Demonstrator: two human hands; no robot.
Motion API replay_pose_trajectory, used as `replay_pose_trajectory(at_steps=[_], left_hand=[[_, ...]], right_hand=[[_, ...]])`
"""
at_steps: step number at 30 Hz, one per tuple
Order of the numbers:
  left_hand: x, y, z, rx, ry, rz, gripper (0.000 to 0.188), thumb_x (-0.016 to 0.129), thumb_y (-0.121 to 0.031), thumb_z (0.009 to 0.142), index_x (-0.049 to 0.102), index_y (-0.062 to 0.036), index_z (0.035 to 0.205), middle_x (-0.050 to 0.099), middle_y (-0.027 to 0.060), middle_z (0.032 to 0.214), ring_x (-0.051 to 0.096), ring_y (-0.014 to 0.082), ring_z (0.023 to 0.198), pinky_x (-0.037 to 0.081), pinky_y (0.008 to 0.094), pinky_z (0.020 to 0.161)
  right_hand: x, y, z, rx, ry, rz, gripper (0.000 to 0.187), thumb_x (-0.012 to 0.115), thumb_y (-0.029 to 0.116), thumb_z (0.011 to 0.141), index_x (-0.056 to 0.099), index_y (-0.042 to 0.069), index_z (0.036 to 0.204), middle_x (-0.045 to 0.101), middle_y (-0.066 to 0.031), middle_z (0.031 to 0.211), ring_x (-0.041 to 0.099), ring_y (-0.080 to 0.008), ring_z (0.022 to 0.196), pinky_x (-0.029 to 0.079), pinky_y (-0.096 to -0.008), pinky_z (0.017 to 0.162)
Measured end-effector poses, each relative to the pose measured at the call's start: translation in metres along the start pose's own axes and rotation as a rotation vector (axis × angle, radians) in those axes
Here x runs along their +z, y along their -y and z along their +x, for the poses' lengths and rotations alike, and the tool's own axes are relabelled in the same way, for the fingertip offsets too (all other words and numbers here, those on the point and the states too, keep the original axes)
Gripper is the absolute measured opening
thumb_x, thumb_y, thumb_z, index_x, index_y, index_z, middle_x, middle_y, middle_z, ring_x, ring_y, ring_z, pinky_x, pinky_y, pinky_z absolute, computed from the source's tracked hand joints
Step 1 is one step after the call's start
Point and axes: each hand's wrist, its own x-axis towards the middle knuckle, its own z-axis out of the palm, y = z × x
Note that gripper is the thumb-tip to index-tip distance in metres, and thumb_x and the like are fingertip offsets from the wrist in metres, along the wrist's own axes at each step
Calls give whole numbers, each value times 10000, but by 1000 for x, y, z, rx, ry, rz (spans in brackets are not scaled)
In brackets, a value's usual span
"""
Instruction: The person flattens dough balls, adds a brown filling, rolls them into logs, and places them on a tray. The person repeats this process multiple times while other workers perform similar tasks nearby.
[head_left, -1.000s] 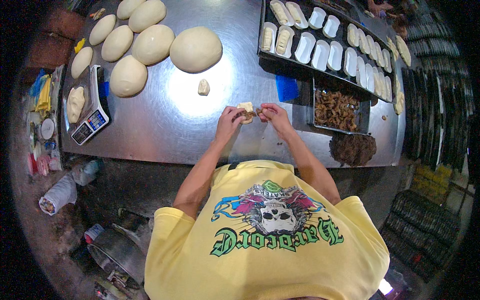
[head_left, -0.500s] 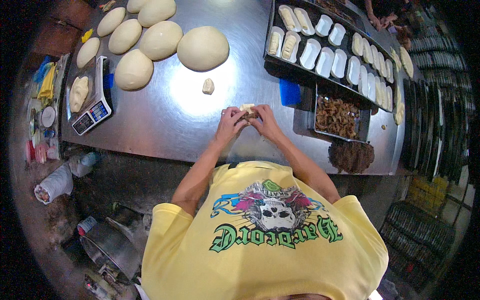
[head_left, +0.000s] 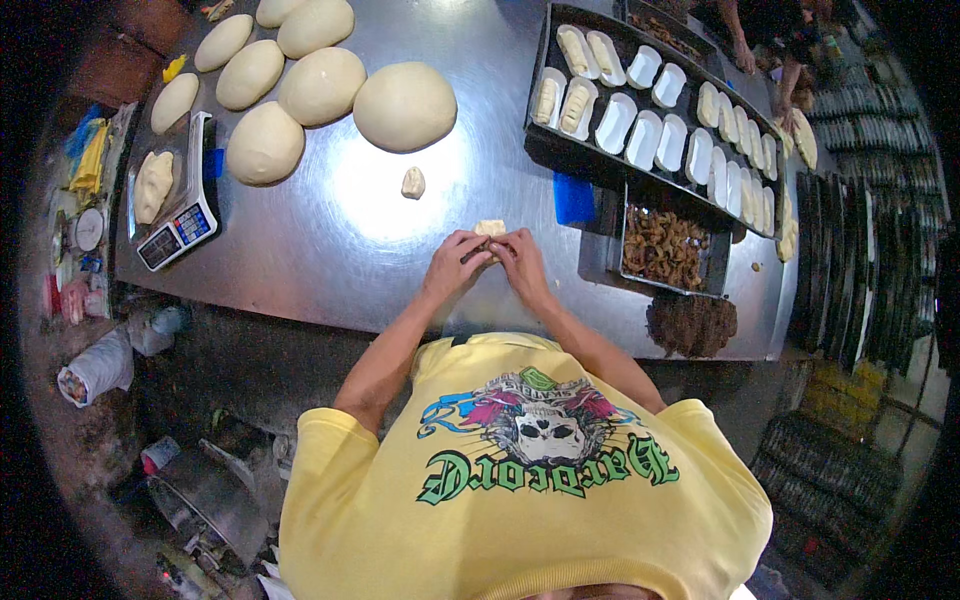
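On the steel table in front of me, my left hand [head_left: 455,264] and my right hand [head_left: 521,265] meet over a small piece of dough [head_left: 490,228]. Fingers of both hands are curled onto it from either side, and its pale far end sticks out beyond the fingertips. Part of the dough and whatever lies under the fingers is hidden. A little farther off sits a small lump of dough [head_left: 413,183], touched by neither hand.
Large dough balls [head_left: 405,107] rest at the far left beside a digital scale [head_left: 178,236] bearing dough. At right stand a black tray [head_left: 640,163] of white paper moulds, a pan of brown filling [head_left: 664,247] and a dark crumbly heap [head_left: 692,324]. Another person's hand [head_left: 790,115] is beyond.
My fingers have closed in over the dough, and the dark filling seen between them earlier is now mostly covered. The other person's arms have shifted at the upper right.
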Motion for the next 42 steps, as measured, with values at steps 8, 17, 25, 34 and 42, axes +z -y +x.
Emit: replay_pose_trajectory(at_steps=[8,17,25,34,42], left_hand=[[15,4,4,-26,-97,64,185,724,-129,892,747,-43,1053,641,124,1033,609,321,972,502,419,871],[22,-5,0,53,-148,145,199,736,-122,878,732,-50,1062,636,113,982,602,308,932,500,412,839],[-3,3,20,-112,-70,167,266,644,-92,938,707,-74,1196,690,103,1000,645,275,949,537,375,806],[0,40,59,7,189,353,293,771,-270,844,707,-128,1092,614,104,1139,577,351,1024,480,478,887],[2,21,58,-136,-23,425,305,757,-339,854,655,-193,1100,519,61,1263,413,349,1242,304,557,1023]], right_hand=[[0,-1,11,-63,15,-20,141,686,124,933,692,18,1026,578,-147,997,610,-312,896,507,-390,779],[-1,-9,-7,-40,-21,-3,122,666,122,951,691,18,1009,587,-149,978,607,-310,927,509,-382,788],[-23,-40,41,405,201,380,165,663,146,963,675,-17,987,609,-73,994,596,-135,718,504,-325,655],[-7,-31,57,98,187,-78,291,756,293,858,668,67,1019,627,-136,1012,603,-315,959,476,-440,825],[-6,-36,51,74,-146,-294,319,775,403,850,647,138,973,550,-90,1022,483,-318,1040,364,-474,876]])
